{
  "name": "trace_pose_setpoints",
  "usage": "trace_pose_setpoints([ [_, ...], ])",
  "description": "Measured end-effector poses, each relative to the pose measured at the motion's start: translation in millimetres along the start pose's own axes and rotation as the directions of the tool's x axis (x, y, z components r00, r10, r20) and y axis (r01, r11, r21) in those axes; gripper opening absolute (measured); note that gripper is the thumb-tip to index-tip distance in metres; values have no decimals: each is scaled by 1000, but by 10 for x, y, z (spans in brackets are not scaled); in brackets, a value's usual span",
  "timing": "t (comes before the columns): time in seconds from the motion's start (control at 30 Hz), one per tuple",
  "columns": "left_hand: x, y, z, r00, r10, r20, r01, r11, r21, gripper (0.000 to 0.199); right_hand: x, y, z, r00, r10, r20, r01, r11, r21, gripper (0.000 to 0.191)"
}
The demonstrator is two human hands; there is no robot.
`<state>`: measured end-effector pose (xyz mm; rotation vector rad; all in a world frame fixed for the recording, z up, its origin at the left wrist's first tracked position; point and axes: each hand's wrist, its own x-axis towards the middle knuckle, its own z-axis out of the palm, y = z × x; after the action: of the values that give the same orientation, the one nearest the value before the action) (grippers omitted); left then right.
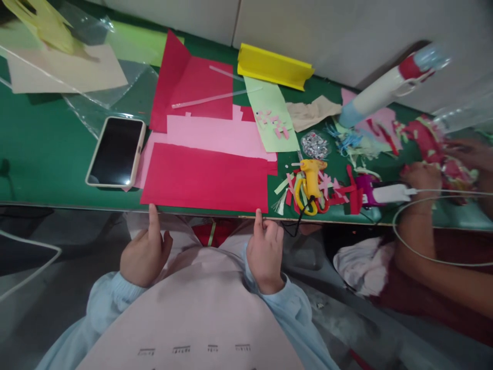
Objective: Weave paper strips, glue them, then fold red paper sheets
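Note:
A red sheet of paper [206,177] lies flat along the near edge of the green table. My left hand [143,254] is below its left corner, the index finger stretched out to the corner and the thumb apart. Close to the right corner is the index fingertip of my right hand [265,252]; its other fingers are loosely bent. Neither hand holds anything. Behind the red sheet lies pink paper [215,133], and behind that a folded red sheet [204,85] stands partly upright. Two translucent glue sticks [210,98] rest across the papers.
A phone [116,151] lies on the left. On the right are a yellow glue gun [313,174], scissors [300,198], paper scraps, a tub of gems [315,145] and a bottle [381,90]. A co-worker's hands [423,177] handle a red paper piece beyond them.

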<state>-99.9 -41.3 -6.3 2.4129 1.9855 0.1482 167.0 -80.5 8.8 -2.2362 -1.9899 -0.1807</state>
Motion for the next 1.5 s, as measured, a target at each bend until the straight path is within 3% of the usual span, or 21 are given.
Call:
trace_pose_setpoints([
  [0.13,-5,-23,-5,987,50,-156,-56,998,-36,68,32,43,-21,1000,2,5,-2,999,49,52],
  [0.27,75,-157,-47,899,165,-405,-217,973,-84,47,138,124,-71,996,-27,-85,37,993,113,45],
  [0.37,221,-289,-135,861,180,-475,-234,971,-57,42,286,97,-121,983,-111,-149,133,980,147,41],
  [0.5,441,-397,-255,867,316,-385,-316,946,65,58,522,-104,-166,951,-299,-77,307,941,142,33],
  [0.6,543,-436,-299,857,388,-338,-381,920,91,45,652,-257,-168,919,-393,-24,392,908,148,30],
  [0.73,607,-490,-312,844,428,-323,-438,898,44,20,728,-330,-169,906,-423,25,412,892,186,17],
  [0.87,672,-535,-328,843,438,-313,-498,855,-147,9,759,-300,-209,896,-439,67,411,877,249,13],
  [0.97,719,-547,-385,879,376,-293,-468,799,-377,10,808,-238,-292,898,-438,28,405,851,334,17],
  [1.1,766,-540,-535,957,201,-211,-289,754,-590,25,923,-130,-481,913,-401,-75,398,837,375,18],
  [1.17,794,-521,-630,978,134,-161,-209,689,-694,28,984,-83,-596,913,-390,-120,407,842,354,18],
  [1.3,854,-422,-857,991,54,-126,-135,513,-848,23,1075,-20,-849,879,-406,-249,466,843,269,21],
  [1.4,871,-324,-1044,983,-18,-182,-148,507,-849,22,1111,9,-1064,842,-414,-344,504,831,234,21],
  [1.5,845,-261,-1206,973,-142,-184,-83,528,-845,24,1134,32,-1291,817,-418,-396,542,792,282,17],
])
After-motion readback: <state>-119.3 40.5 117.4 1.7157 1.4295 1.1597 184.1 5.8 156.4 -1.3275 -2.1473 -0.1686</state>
